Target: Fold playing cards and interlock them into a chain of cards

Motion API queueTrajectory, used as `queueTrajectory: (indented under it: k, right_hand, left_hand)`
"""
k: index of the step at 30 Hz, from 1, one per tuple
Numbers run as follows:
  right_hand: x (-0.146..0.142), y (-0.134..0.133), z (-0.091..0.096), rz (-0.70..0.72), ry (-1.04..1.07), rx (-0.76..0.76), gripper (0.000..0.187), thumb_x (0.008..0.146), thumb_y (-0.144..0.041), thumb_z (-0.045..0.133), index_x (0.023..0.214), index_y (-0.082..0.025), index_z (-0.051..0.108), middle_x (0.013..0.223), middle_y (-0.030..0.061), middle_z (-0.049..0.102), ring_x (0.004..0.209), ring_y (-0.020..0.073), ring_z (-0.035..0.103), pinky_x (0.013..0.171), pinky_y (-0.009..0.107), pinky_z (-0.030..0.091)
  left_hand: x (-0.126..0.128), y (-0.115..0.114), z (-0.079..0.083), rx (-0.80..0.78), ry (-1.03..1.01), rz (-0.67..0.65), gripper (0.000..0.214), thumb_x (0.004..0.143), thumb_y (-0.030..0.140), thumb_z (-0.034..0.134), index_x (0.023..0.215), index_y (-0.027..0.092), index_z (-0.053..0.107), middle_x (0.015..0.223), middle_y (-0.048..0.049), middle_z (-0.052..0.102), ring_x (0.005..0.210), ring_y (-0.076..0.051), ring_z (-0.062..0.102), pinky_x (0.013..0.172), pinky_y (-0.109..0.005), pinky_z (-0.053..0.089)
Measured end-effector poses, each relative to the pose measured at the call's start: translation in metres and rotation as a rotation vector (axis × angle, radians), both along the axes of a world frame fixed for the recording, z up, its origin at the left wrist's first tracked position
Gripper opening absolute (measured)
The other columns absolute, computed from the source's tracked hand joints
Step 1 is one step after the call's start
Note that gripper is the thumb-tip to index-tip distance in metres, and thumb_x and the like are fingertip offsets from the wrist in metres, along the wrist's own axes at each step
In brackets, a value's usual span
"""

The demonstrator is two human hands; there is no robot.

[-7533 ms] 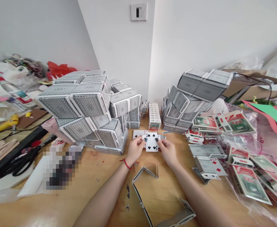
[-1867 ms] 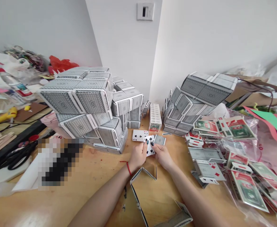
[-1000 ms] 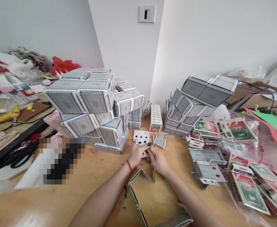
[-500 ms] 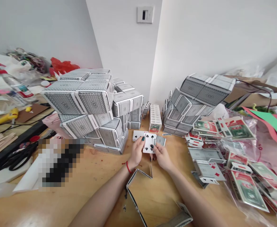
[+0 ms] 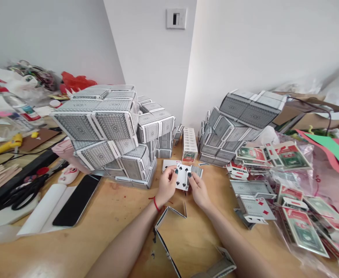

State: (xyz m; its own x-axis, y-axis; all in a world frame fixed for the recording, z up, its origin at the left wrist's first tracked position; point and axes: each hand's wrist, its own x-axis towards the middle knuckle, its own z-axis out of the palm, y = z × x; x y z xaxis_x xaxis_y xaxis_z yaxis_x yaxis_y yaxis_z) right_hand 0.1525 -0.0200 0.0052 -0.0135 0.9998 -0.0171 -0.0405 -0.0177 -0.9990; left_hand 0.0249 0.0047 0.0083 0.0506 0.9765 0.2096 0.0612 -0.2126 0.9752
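Note:
Between my two hands is a playing card (image 5: 182, 178), a four of spades with its face up. My left hand (image 5: 167, 186) pinches its left edge, thumb on top. On its right edge my right hand (image 5: 199, 189) is closed too, thumb on the face and fingers mostly hidden beneath. Behind it, on the table, lie another face-up card (image 5: 167, 163) at the left and a patterned card back (image 5: 197, 171) at the right. A folded strip of joined cards (image 5: 166, 247) stands between my forearms.
Large stacked card-box structures stand at left (image 5: 100, 123) and right (image 5: 224, 131), with an upright card pack (image 5: 189, 144) between them. Card boxes (image 5: 302, 231) and plastic wrap spread at right. A phone (image 5: 77, 200), scissors (image 5: 32, 189) and a yellow glue gun (image 5: 5, 144) lie left.
The four of spades has tilted slightly clockwise in my hands. My right thumb has moved up along its right edge.

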Motion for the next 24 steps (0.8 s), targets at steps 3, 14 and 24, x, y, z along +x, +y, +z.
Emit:
queueTrajectory:
  k: [3,14,24]
  right_hand:
    - [0.0019,0.0027,0.0010,-0.019,0.139,-0.007,0.022,0.077,-0.042,0.049,0.088,-0.022,0.046,0.056,-0.0052,0.046,0.042,0.0093,0.044,0.037,0.021,0.036]
    - [0.0016,0.0029,-0.0013,-0.022,0.217,-0.041,0.024,0.075,-0.038,0.050,0.092,-0.023,0.042,0.053,-0.0074,0.046,0.040,0.0084,0.041,0.038,0.019,0.035]
    - [0.0024,0.0014,0.0064,-0.040,0.186,-0.069,0.023,0.074,-0.034,0.049,0.093,-0.023,0.045,0.058,-0.0056,0.043,0.044,0.0080,0.038,0.041,0.018,0.034]
  left_hand:
    - [0.0027,-0.0024,0.0003,-0.002,-0.016,-0.034,0.025,0.080,0.028,0.044,0.100,0.015,0.051,0.080,-0.0040,0.056,0.064,-0.011,0.050,0.056,-0.022,0.040]
    - [0.0072,-0.0021,-0.0019,-0.151,-0.205,-0.119,0.018,0.078,0.026,0.044,0.094,0.017,0.043,0.067,0.0019,0.048,0.049,-0.007,0.042,0.045,-0.017,0.035]
    - [0.0051,-0.0011,-0.0006,-0.252,-0.193,-0.147,0.022,0.072,0.021,0.044,0.093,0.016,0.047,0.056,0.0052,0.041,0.044,-0.006,0.036,0.041,-0.016,0.030]
